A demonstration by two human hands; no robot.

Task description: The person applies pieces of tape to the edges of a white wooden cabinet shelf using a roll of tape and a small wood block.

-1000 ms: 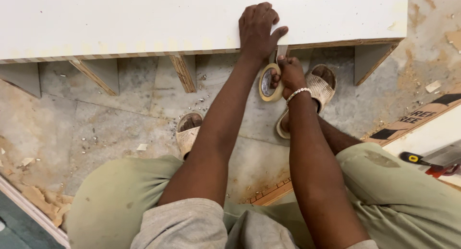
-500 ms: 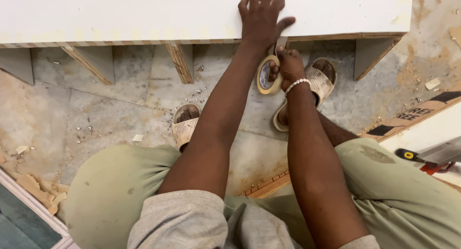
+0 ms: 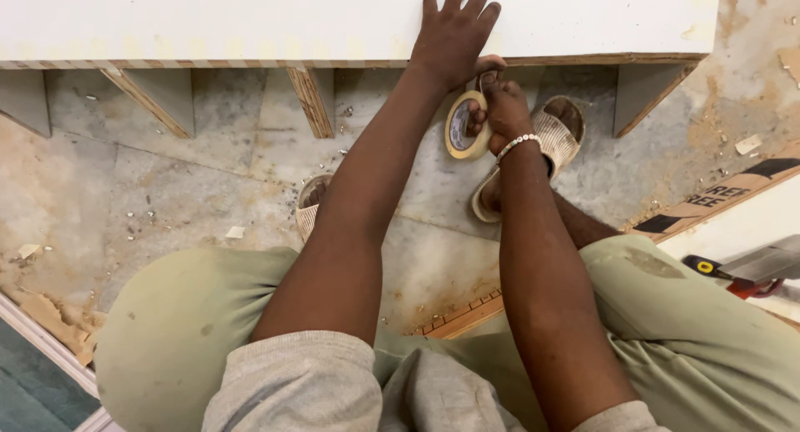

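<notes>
A long white board [image 3: 250,19] with a layered plywood edge lies across the top of the view on wooden supports. My left hand [image 3: 454,32] rests flat on its top face near the front edge, fingers spread. Just below that edge my right hand [image 3: 500,107], with a beaded bracelet at the wrist, grips a roll of tan tape [image 3: 461,125]. The roll hangs under the board's edge, close to my left thumb.
My sandalled feet [image 3: 550,149] stand on a dusty stone floor [image 3: 167,199] with wood chips. Wooden brackets [image 3: 310,99] hold up the board. At the right lie a cardboard strip [image 3: 717,200], a white panel and a tool with a red and black handle [image 3: 733,274].
My left hand slid further up onto the white board and its fingers spread. The right hand with the tape roll stayed under the board's edge.
</notes>
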